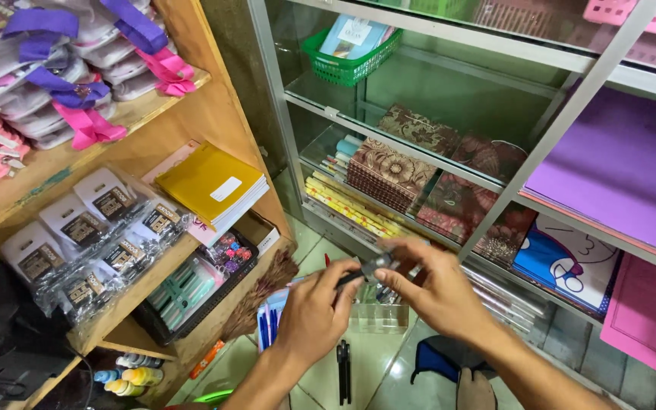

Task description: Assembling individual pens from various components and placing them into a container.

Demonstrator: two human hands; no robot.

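The left hand (314, 307) was closed around a dark pen (358, 275), gripping its barrel, while the right hand (433, 287) pinched the pen's other end between thumb and fingertips (389, 279). The pen sat level between the two hands, above a clear box (379, 315) standing on the tiled floor (389, 376). Two black pens (342, 370) lay on the floor just below the left wrist, and blue pens (267, 328) showed left of that hand. A blue pouch (438, 358) lay under the right forearm. Farther left, a wooden shelf (191, 121) carried a yellow book (208, 184) and packets (89, 235). Behind the hands, a glass cabinet (449, 99) held patterned boxes (389, 173) and a green basket (347, 64).
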